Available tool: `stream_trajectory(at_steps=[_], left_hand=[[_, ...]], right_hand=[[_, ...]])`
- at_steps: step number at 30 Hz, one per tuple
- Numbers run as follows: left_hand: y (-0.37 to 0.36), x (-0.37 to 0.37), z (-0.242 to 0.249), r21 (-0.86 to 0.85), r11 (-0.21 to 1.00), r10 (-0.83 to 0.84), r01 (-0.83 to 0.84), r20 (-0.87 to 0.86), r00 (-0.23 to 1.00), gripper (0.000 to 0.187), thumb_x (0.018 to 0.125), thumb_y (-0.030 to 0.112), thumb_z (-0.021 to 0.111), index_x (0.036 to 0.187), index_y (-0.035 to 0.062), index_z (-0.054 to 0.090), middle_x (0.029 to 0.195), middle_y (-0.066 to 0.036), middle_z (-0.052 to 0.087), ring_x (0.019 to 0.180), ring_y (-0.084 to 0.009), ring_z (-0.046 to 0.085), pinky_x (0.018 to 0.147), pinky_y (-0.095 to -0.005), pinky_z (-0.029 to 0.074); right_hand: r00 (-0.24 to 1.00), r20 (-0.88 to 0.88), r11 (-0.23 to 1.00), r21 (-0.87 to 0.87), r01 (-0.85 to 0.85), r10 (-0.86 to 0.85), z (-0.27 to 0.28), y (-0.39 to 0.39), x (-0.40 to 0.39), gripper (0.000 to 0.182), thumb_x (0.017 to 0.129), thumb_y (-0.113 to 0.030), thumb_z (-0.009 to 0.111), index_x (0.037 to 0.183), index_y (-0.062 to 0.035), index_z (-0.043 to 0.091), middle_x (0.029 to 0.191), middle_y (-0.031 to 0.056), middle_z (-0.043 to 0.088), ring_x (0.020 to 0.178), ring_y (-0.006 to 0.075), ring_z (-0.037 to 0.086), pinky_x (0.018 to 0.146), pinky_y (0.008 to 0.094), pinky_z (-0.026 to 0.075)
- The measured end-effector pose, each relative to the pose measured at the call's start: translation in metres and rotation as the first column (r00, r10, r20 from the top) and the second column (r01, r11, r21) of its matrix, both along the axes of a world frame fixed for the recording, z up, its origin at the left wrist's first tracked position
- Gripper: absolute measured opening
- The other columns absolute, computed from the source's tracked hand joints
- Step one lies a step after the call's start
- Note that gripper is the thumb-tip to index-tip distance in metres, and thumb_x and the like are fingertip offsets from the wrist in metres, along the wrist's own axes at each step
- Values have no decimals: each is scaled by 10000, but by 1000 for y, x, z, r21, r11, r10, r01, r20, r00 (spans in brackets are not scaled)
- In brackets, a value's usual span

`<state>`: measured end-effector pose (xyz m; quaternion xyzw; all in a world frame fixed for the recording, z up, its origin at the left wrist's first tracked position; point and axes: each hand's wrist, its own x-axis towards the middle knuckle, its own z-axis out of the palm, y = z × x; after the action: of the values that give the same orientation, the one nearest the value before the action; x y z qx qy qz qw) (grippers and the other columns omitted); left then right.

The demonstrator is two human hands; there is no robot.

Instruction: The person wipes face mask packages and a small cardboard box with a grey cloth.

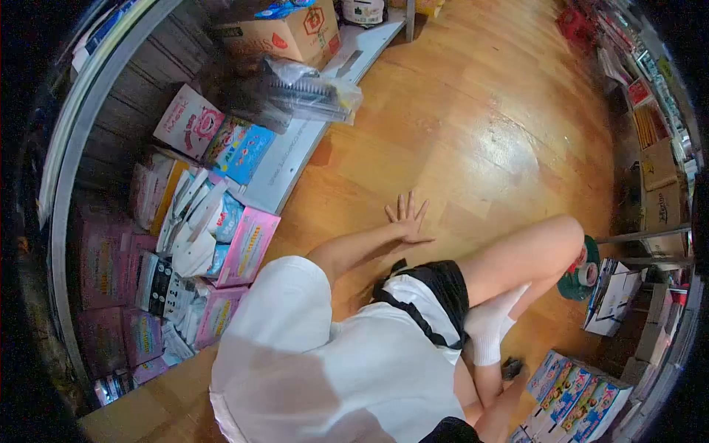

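My left hand [406,220] rests palm down on the wood-patterned floor [443,148], its fingers spread and nothing held. The left arm, in a white sleeve, reaches forward to it. I sit with bent legs, in a white shirt [377,376], black-and-white shorts [436,299] and white socks [487,336]. My right hand cannot be made out at the dim lower right. Left of the left hand, a pink box [247,246] stands at the shelf's edge.
At left, the shelf [288,159] holds a blue box [241,150], plastic-wrapped black items [306,96] and a cardboard carton [295,37]. To the right are green tape rolls [580,277], a colourful stack of boxes [569,395] and another shelf with cartons [661,203].
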<state>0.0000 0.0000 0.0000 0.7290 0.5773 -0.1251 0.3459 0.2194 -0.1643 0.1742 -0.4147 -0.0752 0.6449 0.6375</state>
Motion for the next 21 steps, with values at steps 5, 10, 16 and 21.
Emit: stream_trajectory(at_steps=[5, 10, 16, 21], left_hand=[[3, 7, 2, -5, 1000, -14, 14, -33, 999, 1162, 732, 704, 583, 1476, 263, -192, 1440, -226, -385, 1336, -509, -267, 929, -802, -19], [-2, 1, 5, 133, 990, 45, -47, 20, 999, 796, 881, 420, 535, 1519, 223, 101, 1529, -280, -55, 1385, -518, 21, 1003, -745, 105], [-18, -61, 11, 301, 923, 226, -239, 78, 971, 735, 882, 429, 531, 1479, 195, 172, 1494, -267, 34, 1363, -491, 86, 1005, -702, 144], [-40, -138, -22, 304, 841, 449, -448, 71, 891, 690, 882, 437, 528, 1445, 172, 230, 1465, -257, 109, 1344, -469, 141, 1007, -666, 177]], right_hand=[[933, -316, 973, -98, -211, 171, 28, 38, -22, 782, 890, -690, 358, 1426, -120, 349, 1422, 60, 428, 1285, 278, 405, 1113, 399, 270], [842, -252, 836, -164, -524, 478, 83, 64, -99, 710, 871, -636, 402, 1333, -96, 425, 1351, 83, 465, 1232, 291, 438, 1060, 426, 324], [643, 237, 683, -164, -712, 728, -1, 98, -90, 562, 848, -501, 503, 1173, -44, 544, 1194, 157, 558, 1114, 327, 527, 981, 431, 390], [133, 843, 781, -408, -473, 521, -140, 177, 61, 445, 828, -388, 588, 1040, -1, 643, 1063, 218, 636, 1015, 356, 601, 916, 435, 445]])
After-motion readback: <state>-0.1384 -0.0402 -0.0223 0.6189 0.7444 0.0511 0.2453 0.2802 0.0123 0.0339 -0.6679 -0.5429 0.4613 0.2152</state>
